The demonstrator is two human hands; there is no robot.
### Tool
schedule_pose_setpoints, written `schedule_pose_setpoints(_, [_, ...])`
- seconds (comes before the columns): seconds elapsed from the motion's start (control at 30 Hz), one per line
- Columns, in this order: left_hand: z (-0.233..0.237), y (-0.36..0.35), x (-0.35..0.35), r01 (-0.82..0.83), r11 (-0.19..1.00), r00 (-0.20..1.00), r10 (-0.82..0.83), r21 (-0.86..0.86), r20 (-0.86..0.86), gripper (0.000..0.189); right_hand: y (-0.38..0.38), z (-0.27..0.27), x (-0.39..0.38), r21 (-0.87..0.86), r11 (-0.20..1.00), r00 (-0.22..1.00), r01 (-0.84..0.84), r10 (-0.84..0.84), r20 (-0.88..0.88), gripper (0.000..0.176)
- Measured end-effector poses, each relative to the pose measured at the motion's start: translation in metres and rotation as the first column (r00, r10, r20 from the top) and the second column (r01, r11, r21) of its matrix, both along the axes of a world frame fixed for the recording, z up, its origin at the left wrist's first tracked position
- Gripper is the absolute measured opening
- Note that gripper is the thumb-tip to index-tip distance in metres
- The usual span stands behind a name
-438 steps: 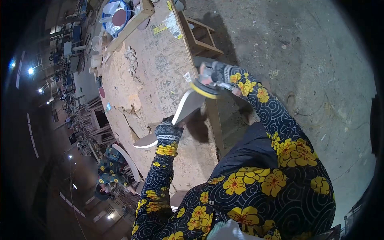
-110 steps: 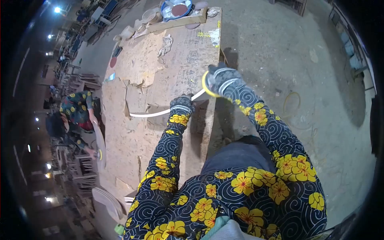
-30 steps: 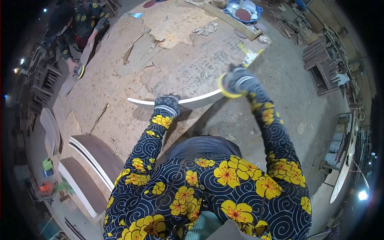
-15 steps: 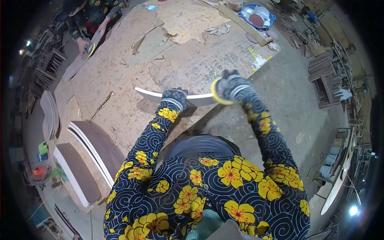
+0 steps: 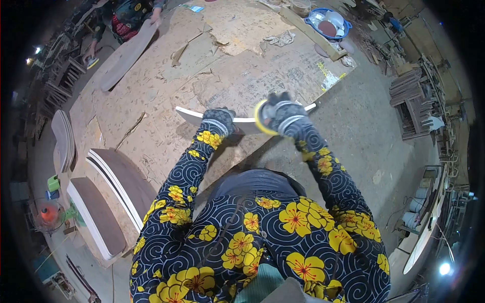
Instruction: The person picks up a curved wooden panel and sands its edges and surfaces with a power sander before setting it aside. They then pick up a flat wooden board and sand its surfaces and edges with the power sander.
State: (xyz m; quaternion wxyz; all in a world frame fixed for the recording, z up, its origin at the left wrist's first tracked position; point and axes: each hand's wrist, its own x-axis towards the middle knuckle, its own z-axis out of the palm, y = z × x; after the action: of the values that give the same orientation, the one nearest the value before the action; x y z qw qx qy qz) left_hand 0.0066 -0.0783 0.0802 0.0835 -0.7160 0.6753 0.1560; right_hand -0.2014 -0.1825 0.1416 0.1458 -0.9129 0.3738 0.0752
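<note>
A curved wooden board [image 5: 189, 115] with a pale edge stands on its side near the table's corner. My left hand [image 5: 219, 119], in a dark patterned glove, is closed around the board left of its middle. My right hand [image 5: 284, 114], gloved alike and slightly blurred, grips a round sander with a yellow rim [image 5: 260, 118]. The sander's face is against or very near the board's pale edge; exact contact is hidden. The board's right end shows beyond my right hand.
Stacked curved boards [image 5: 97, 217] lie at the table's lower left. Across the worktable [image 5: 166, 96], a co-worker's hand [image 5: 155, 15] holds another curved board [image 5: 129, 55]. A blue basket [image 5: 348, 29] with discs stands at the far right, beside a wooden strip [image 5: 316, 35] and crumpled cloth [image 5: 280, 39].
My right hand has moved left along the board with the sander, uncovering the board's right end. The co-worker's board has shifted right, and their sander is now off it, lower left.
</note>
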Motion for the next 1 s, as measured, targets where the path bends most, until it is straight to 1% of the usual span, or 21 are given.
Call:
schedule_pose_setpoints(0.07, [-0.003, -0.001, 0.003, 0.000, 1.000, 1.000, 0.000, 0.004, -0.002, 0.050, -0.018, 0.000, -0.030, -0.031, 0.961, 0.961, 0.276, -0.277, -0.001, 0.068])
schedule_pose_setpoints(0.13, [0.000, -0.005, 0.004, -0.007, 1.000, 1.000, 0.007, 0.020, -0.020, 0.050, -0.056, -0.025, -0.069, -0.025, 0.922, 0.922, 0.386, -0.387, -0.032, 0.075])
schedule_pose_setpoints(0.23, [0.002, -0.008, 0.005, 0.004, 1.000, 1.000, -0.004, 0.022, -0.025, 0.047, -0.054, -0.009, -0.084, 0.103, 0.799, 0.802, 0.593, -0.597, 0.010, 0.076])
schedule_pose_setpoints(0.27, [-0.002, -0.010, 0.006, 0.007, 1.000, 1.000, -0.006, 0.020, -0.014, 0.047, -0.052, -0.018, -0.081, 0.096, 0.827, 0.831, 0.554, -0.557, 0.008, 0.073])
schedule_pose_setpoints(0.3, [-0.007, -0.011, 0.007, 0.012, 1.000, 1.000, -0.012, 0.022, -0.003, 0.047, -0.042, -0.032, -0.074, -0.030, 0.882, 0.881, 0.471, -0.468, 0.073, 0.069])
schedule_pose_setpoints(0.33, [-0.010, -0.008, 0.009, 0.028, 0.999, 1.000, -0.028, -0.036, -0.012, 0.046, -0.024, -0.041, -0.058, -0.156, 0.909, 0.920, 0.388, -0.371, 0.124, 0.066])
schedule_pose_setpoints(0.37, [-0.007, -0.006, 0.010, 0.029, 0.999, 0.999, -0.029, -0.023, -0.020, 0.046, 0.001, -0.032, -0.034, -0.203, 0.929, 0.938, 0.309, -0.263, 0.227, 0.051])
schedule_pose_setpoints(0.4, [-0.001, -0.006, 0.009, 0.033, 0.999, 0.999, -0.033, -0.012, -0.028, 0.046, 0.020, -0.033, -0.020, -0.278, 0.951, 0.989, 0.135, -0.112, 0.097, 0.050])
schedule_pose_setpoints(0.43, [0.002, -0.007, 0.007, 0.041, 0.999, 0.998, -0.041, -0.002, -0.037, 0.046, 0.038, -0.035, -0.007, -0.336, 0.941, 0.999, -0.050, 0.044, -0.024, 0.049])
schedule_pose_setpoints(0.47, [-0.005, -0.005, 0.008, 0.051, 0.998, 0.998, -0.052, -0.040, -0.030, 0.046, 0.053, -0.014, 0.015, -0.185, 0.981, 0.993, 0.051, -0.070, -0.093, 0.053])
schedule_pose_setpoints(0.5, [-0.005, -0.001, 0.006, 0.058, 0.994, 0.998, -0.060, -0.097, -0.015, 0.046, 0.059, -0.004, 0.014, -0.071, 0.985, 0.986, 0.157, -0.152, 0.076, 0.058])
schedule_pose_setpoints(0.57, [-0.006, 0.000, 0.006, 0.060, 0.995, 0.998, -0.062, -0.085, -0.025, 0.045, 0.043, -0.023, 0.002, -0.018, 0.975, 0.966, 0.220, -0.215, 0.141, 0.065])
schedule_pose_setpoints(0.6, [0.006, -0.001, 0.002, 0.044, 0.997, 0.999, -0.045, -0.058, -0.026, 0.044, 0.031, -0.018, -0.005, -0.067, 0.959, 0.960, 0.277, -0.273, 0.069, 0.069])
schedule_pose_setpoints(0.67, [-0.007, -0.001, 0.005, 0.059, 0.996, 0.998, -0.060, -0.063, -0.009, 0.044, -0.010, -0.017, -0.029, -0.030, 0.864, 0.863, 0.503, -0.504, -0.036, 0.079])
schedule_pose_setpoints(0.7, [-0.010, -0.001, 0.005, 0.057, 0.995, 0.998, -0.057, -0.082, 0.000, 0.046, -0.028, -0.018, -0.049, -0.019, 0.836, 0.836, 0.548, -0.548, 0.006, 0.080])
schedule_pose_setpoints(0.73, [0.000, -0.004, 0.003, 0.047, 0.998, 0.999, -0.047, -0.046, 0.000, 0.048, -0.045, -0.021, -0.071, -0.006, 0.808, 0.807, 0.589, -0.588, 0.051, 0.082])
schedule_pose_setpoints(0.8, [-0.001, -0.005, 0.002, 0.040, 0.998, 0.999, -0.040, -0.051, 0.004, 0.052, -0.079, -0.031, -0.107, 0.015, 0.783, 0.778, 0.622, -0.621, 0.094, 0.078])
schedule_pose_setpoints(0.83, [0.001, -0.005, 0.001, 0.035, 0.998, 0.999, -0.035, -0.047, 0.007, 0.053, -0.095, -0.043, -0.124, 0.190, 0.740, 0.710, 0.646, -0.673, 0.207, 0.076])
schedule_pose_setpoints(0.9, [0.012, -0.006, -0.006, 0.011, 1.000, 0.999, -0.012, 0.016, 0.044, 0.047, -0.118, -0.061, -0.150, 0.527, 0.625, 0.507, 0.576, -0.778, 0.370, 0.073])
schedule_pose_setpoints(0.97, [0.015, -0.005, -0.010, -0.003, 1.000, 0.998, 0.000, 0.031, 0.069, 0.046, -0.105, -0.039, -0.158, 0.743, 0.410, 0.330, 0.530, -0.906, 0.265, 0.055])
schedule_pose_setpoints(1.0, [0.013, -0.004, -0.011, -0.015, 1.000, 0.998, 0.014, 0.018, 0.067, 0.046, -0.117, -0.054, -0.173, 0.765, 0.348, 0.372, 0.542, -0.915, 0.153, 0.051])
